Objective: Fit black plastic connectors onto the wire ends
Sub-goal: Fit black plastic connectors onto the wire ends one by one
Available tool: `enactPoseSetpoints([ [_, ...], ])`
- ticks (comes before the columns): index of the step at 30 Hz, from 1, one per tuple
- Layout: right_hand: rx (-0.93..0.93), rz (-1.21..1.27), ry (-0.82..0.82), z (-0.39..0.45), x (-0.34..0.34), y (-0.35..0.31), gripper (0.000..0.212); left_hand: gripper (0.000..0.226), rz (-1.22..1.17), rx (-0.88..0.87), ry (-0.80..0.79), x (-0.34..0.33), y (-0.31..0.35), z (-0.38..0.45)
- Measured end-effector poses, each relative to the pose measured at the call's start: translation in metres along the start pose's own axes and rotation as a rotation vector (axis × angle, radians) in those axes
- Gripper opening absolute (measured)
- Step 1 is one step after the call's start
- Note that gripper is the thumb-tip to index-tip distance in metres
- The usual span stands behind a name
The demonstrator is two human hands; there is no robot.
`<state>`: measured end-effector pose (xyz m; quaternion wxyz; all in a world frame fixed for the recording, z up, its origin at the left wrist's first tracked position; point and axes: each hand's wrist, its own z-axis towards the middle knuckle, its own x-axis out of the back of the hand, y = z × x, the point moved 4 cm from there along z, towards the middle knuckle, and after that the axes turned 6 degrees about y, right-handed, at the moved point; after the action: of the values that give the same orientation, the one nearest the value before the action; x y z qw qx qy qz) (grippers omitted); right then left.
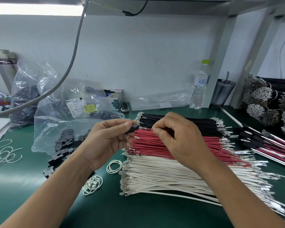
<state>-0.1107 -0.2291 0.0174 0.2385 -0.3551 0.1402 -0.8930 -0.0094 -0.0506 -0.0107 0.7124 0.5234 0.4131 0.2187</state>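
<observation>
My left hand (109, 140) pinches a black plastic connector (132, 128) between thumb and fingers. My right hand (176, 137) pinches a red wire (146, 128) just behind its metal terminal, whose tip sits at the connector's opening. Beneath my hands lie three bundles: black wires (179, 122), red wires (155, 145) and white wires (163, 176), all with crimped metal ends. Loose black connectors (62, 150) spill from a clear bag (56, 129) to the left.
Finished wire sets with black connectors (262, 140) lie at the right. White rubber bands (113, 167) are scattered on the green mat (138, 211). A water bottle (199, 86), a tumbler (222, 92), a small box (112, 97) and more bags stand at the back wall.
</observation>
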Motion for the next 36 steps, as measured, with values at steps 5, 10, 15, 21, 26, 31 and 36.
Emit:
enactPoseSetpoints([
  [5,0.036,-0.001,0.049,0.0,0.001,-0.003,0.007,0.019,0.001,0.007,-0.004,-0.001,0.001,-0.001],
  [10,0.083,-0.063,0.077,-0.001,0.004,-0.006,0.006,0.021,0.0,0.01,0.008,0.0,0.0,0.0],
  [15,0.101,-0.046,0.114,-0.001,0.007,-0.007,0.006,0.025,0.006,0.012,0.036,0.003,0.001,0.001],
  [21,0.145,-0.083,0.108,-0.002,0.004,-0.01,0.003,0.027,0.005,0.04,0.022,0.001,-0.002,0.0],
  [26,0.195,-0.099,0.092,-0.003,0.004,-0.012,0.002,0.025,-0.001,0.045,0.02,0.0,-0.002,0.0],
  [31,0.307,-0.242,0.09,-0.005,0.005,-0.021,0.002,0.026,0.028,0.058,0.026,0.003,-0.005,0.0],
  [36,0.263,-0.282,0.104,-0.005,0.0,-0.024,0.006,0.03,0.035,0.068,0.034,-0.003,-0.012,0.001],
])
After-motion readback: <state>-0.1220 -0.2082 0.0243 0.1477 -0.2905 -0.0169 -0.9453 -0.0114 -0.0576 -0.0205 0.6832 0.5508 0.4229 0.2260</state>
